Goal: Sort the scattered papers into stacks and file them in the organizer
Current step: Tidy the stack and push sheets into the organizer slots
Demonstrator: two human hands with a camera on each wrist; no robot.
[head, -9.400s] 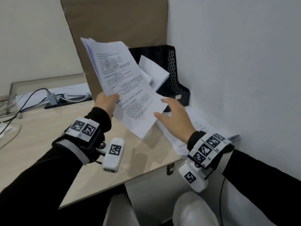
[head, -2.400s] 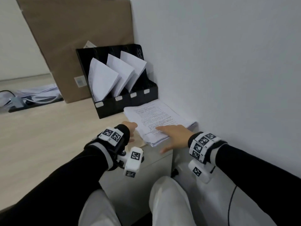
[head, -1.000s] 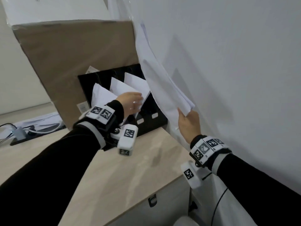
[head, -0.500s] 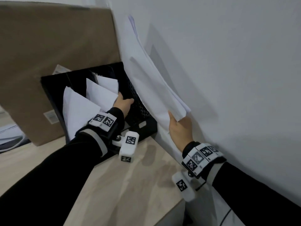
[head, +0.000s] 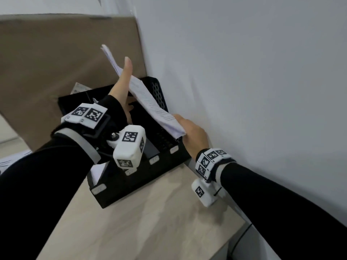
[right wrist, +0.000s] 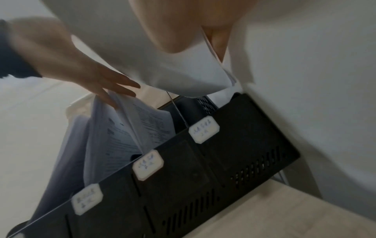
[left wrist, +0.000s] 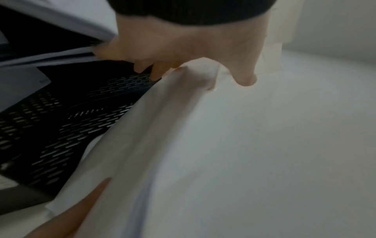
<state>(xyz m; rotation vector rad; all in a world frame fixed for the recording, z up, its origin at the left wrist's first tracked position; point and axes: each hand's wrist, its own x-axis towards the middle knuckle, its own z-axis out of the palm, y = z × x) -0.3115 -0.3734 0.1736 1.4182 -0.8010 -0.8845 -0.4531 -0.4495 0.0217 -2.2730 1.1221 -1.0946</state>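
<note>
A thick stack of printed papers (head: 150, 102) hangs tilted over the right end of the black mesh organizer (head: 159, 162). My right hand (head: 189, 134) grips the stack's lower corner, close to the wall. My left hand (head: 124, 87) is between the stack and the filed papers. Its thumb stands up along the stack's left face. Its straight fingers (right wrist: 114, 85) press the filed papers (right wrist: 130, 133) back to the left. The right wrist view shows the stack (right wrist: 162, 72) just above the rightmost slot of the organizer (right wrist: 223, 169). In the left wrist view the stack (left wrist: 142, 145) lies beside the mesh wall (left wrist: 61, 128).
A brown cardboard sheet (head: 56, 62) leans upright behind the organizer. The white wall (head: 244, 72) runs close along the right side. The wooden desk top (head: 150, 222) stretches in front, with its edge at lower right. More papers (head: 7, 162) lie at far left.
My right hand has lowered and tilted the stack from high against the wall down over the organizer. My left hand has risen, with its thumb now against the stack.
</note>
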